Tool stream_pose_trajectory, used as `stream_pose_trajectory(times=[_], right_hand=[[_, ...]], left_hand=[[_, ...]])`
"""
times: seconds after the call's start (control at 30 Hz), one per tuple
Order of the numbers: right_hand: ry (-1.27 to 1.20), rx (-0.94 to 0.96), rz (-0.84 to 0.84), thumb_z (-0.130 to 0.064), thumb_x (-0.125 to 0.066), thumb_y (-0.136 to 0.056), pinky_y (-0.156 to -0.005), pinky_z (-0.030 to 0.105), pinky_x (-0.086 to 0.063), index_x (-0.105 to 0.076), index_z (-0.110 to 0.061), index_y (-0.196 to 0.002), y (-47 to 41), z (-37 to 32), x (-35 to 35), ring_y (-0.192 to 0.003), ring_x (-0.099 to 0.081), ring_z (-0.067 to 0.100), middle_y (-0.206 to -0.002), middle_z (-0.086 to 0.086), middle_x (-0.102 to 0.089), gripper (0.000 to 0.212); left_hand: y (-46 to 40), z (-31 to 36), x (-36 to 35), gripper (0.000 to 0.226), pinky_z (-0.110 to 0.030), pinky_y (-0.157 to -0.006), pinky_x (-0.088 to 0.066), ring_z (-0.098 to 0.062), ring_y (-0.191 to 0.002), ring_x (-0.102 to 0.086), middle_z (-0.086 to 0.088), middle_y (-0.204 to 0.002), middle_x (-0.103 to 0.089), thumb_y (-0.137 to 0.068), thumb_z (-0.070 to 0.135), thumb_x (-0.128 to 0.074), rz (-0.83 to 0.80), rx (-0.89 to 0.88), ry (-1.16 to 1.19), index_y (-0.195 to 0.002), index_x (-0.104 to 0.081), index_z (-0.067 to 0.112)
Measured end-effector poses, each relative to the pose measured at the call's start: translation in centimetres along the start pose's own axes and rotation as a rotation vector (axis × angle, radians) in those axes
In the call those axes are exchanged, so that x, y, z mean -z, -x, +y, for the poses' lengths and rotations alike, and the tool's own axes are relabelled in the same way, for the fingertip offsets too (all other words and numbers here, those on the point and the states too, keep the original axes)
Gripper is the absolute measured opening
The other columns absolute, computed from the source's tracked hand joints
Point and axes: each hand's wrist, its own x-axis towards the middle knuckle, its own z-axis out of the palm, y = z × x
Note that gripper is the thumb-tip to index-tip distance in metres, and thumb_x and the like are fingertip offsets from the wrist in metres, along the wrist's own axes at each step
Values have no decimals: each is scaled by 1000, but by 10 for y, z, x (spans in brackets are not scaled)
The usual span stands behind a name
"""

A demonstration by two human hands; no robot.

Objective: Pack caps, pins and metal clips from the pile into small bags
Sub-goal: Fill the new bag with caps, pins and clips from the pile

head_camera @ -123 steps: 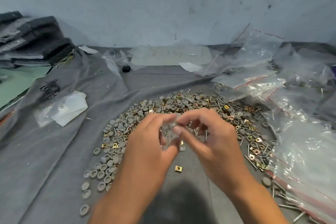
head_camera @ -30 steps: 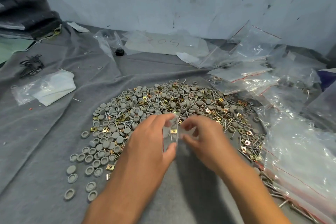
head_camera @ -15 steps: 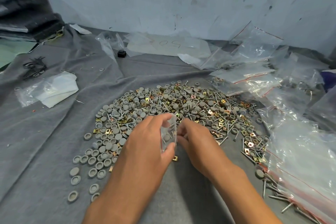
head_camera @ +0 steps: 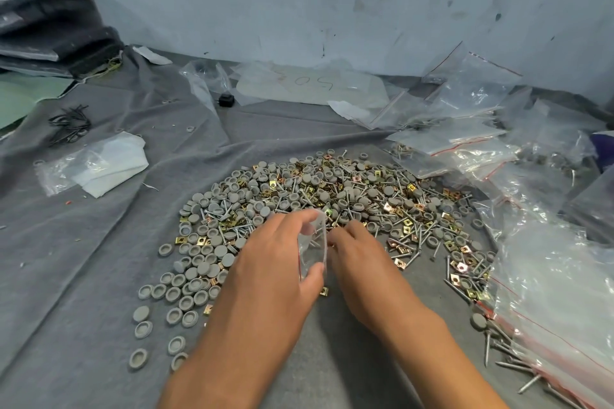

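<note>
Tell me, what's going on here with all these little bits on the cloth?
A person is packing small hardware into bags. The left hand pinches a small clear bag between thumb and fingers, while the right hand reaches into the pile of grey caps, pins and gold metal clips spread on a grey cloth. More clear bags lie heaped to the right.

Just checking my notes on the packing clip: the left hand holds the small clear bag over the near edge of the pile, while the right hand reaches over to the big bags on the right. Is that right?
Not quite. The right hand is not at the big bags; it is at the pile, beside the small clear bag that the left hand holds. The head view shows this.
</note>
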Motion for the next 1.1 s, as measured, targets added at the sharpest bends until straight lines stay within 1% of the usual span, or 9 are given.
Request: stream_pose_trajectory(times=[0.13, 0.23, 0.3, 0.4, 0.57, 0.73, 0.87, 1.0, 1.1], right_hand=[[-442, -154, 374, -18, -48, -106, -81, 4, -36, -64, -21, -104, -1, 1, 33, -94, -51, 3, -101, -8, -49, 16], [-446, 33, 713, -18, -51, -104, -86, 7, -38, -67, -18, -107, 4, -14, 51, -99, -53, -1, -103, -3, -53, 16], [-391, 191, 649, -20, -52, -103, -84, 14, -43, -69, -15, -109, 12, -20, 51, -97, -54, 5, -104, -1, -54, 19], [-273, 212, 458, -26, -58, -101, -76, 29, -51, -70, -18, -110, 17, -19, 44, -91, -57, 9, -103, -8, -60, 17], [-234, 278, 533, -24, -71, -95, -73, 29, -48, -70, -17, -92, 15, -23, 43, -83, -55, 16, -93, -10, -66, 8], [-243, 291, 446, -33, -59, -99, -81, 26, -48, -74, -22, -96, 17, -21, 44, -89, -59, 13, -101, -13, -69, 19], [-383, -104, 607, -31, -64, -98, -83, 9, -42, -69, -29, -101, 9, 17, 54, -93, -58, -9, -96, -15, -66, 6], [-127, -394, 160, -38, -67, -94, -91, 34, -46, -68, -30, -116, 2, 52, 34, -108, -55, 13, -115, -8, -61, 24], [-64, -390, 125, -38, -65, -95, -83, 38, -50, -66, -35, -113, -2, 54, 21, -110, -52, 18, -109, -9, -55, 18]], left_hand=[[0, 0, -1, 60, -10, -84, -34, 4, -92, -47, 25, -113, -54, -82, 27, -77, -5, 2, 4, -135, -51, 38], [-2, 1, -3, 58, -6, -82, -30, 3, -87, -43, 23, -113, -55, -82, 24, -78, 1, 8, 4, -133, -54, 36], [-3, 2, -3, 54, -3, -81, -29, 2, -85, -38, 23, -108, -53, -81, 23, -78, 4, 8, 2, -129, -55, 35], [-3, 3, -3, 54, -10, -79, -29, 0, -85, -36, 24, -108, -50, -83, 24, -75, 6, 15, 0, -131, -54, 36], [-3, 1, -4, 61, -12, -83, -33, 1, -92, -46, 23, -115, -54, -78, 19, -79, 0, 22, 0, -132, -56, 34], [-2, 2, -6, 61, -14, -85, -37, -4, -97, -55, 22, -114, -56, -76, 16, -80, -12, 20, -12, -130, -58, 33], [-1, 3, -2, 61, -15, -86, -42, 3, -92, -52, 28, -112, -51, -83, 28, -76, 23, 9, -36, -136, -48, 41], [0, 6, -3, 59, -14, -85, -39, 1, -94, -52, 28, -113, -50, -86, 32, -71, 6, 4, -50, -137, -45, 43], [1, 7, -3, 58, -14, -86, -39, 3, -97, -51, 29, -113, -49, -86, 34, -68, 3, 12, -46, -136, -42, 47]])
